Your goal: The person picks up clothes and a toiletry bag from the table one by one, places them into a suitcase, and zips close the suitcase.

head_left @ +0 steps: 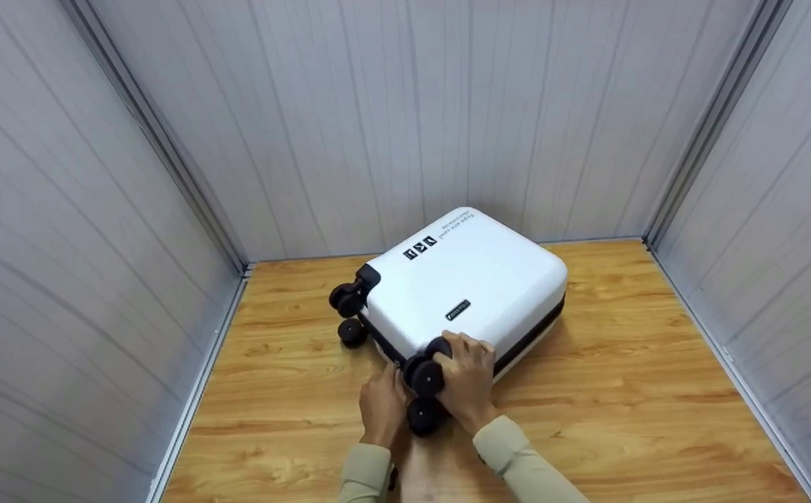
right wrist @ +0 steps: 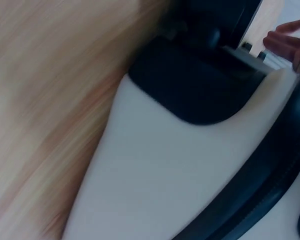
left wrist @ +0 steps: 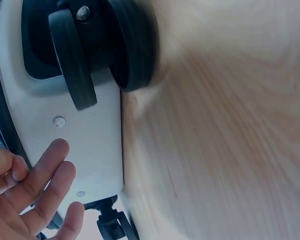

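A white hard-shell suitcase [head_left: 489,272] with a black zipper band lies flat on the floor, its wheel end towards the person. The left hand [head_left: 383,405] is at the zipper band beside the near corner. Its thumb and index finger pinch at the zipper pull [head_left: 397,364], mostly hidden; in the left wrist view the other fingers [left wrist: 55,182] stretch across the suitcase's end panel [left wrist: 97,145]. The right hand [head_left: 468,374] grips the upper wheel [head_left: 427,378] at that corner, fingers bent over the shell. In the right wrist view, a black corner guard [right wrist: 195,90] shows.
Another upper wheel [head_left: 348,298] and a lower wheel [head_left: 353,332] stick out at the left corner. A lower wheel [head_left: 422,417] sits below the right hand. Wood-look floor [head_left: 293,419] surrounds the suitcase, with pale panel walls [head_left: 377,126] behind and on both sides.
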Tool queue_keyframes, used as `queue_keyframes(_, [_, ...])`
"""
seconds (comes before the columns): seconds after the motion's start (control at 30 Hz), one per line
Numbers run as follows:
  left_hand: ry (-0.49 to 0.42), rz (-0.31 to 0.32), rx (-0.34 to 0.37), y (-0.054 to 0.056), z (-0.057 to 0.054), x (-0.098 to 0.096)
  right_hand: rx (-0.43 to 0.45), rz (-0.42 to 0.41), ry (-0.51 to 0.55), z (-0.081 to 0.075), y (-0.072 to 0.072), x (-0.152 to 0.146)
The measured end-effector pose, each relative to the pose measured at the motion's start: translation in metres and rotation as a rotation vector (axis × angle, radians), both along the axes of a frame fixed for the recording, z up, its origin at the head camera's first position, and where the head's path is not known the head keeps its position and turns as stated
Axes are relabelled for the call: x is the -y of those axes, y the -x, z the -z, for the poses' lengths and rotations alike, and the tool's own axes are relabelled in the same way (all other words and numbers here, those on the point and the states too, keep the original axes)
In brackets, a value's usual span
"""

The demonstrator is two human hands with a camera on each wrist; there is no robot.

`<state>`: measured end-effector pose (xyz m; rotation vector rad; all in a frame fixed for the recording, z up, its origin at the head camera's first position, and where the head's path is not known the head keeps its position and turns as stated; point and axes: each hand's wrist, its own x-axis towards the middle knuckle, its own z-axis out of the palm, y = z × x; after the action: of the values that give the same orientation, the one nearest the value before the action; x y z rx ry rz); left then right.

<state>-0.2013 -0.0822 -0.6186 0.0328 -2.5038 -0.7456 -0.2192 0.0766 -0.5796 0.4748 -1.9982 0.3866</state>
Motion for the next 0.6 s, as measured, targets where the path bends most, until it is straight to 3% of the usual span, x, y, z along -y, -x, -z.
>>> queue_keyframes(0.2, [-0.045,0.025,0.034,-0.002,0.002,0.002,0.024,0.083,-0.006,-0.006,-0.005,0.018])
queue_keyframes(0.37, [-0.067,0.028,0.022,-0.006,0.002,0.004,0.047,0.093,-0.015,-0.008,-0.006,0.025])
queue_keyframes(0.6, [-0.028,0.059,-0.015,-0.007,-0.002,0.006,0.076,0.099,0.001,-0.011,-0.007,0.028])
